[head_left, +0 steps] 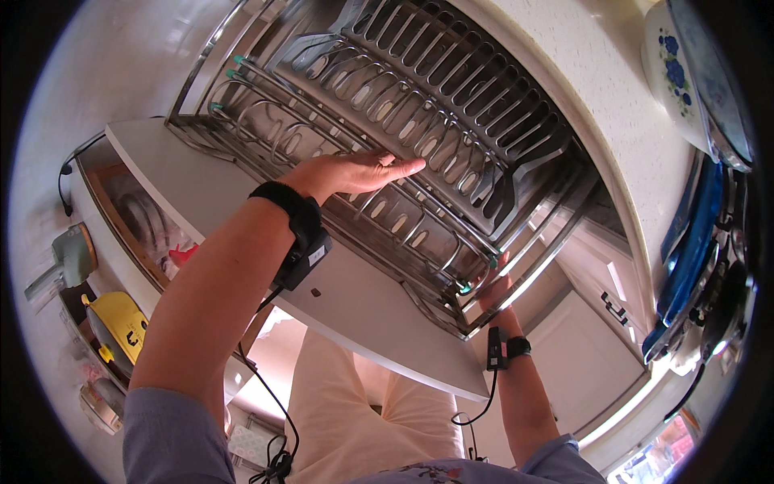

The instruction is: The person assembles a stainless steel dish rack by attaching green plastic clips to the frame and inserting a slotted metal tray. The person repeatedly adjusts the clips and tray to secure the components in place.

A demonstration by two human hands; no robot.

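Observation:
A pull-out metal dish rack (379, 105) extends from the cabinet, with a slotted tray over a lower wire basket (294, 133). My left hand (363, 172) is closed at the tray's front edge, thumb stretched along the rail and the other fingers curled, partly hidden by the metal. At the rack's right end, my right hand (493, 282) reaches up behind the side rails; these hide most of its fingers, so its grip does not show. Small green fittings (465, 287) sit on the rails. A black band with a small box (302, 242) is on each wrist.
A white drawer front (355, 323) lies between my body and the rack. Overhead right runs a pale countertop (597, 97) with a flowered bowl (673, 68) and blue-handled utensils (689, 242). On the left are an open drawer (137, 214) and a yellow pouch (117, 323). Cables hang below.

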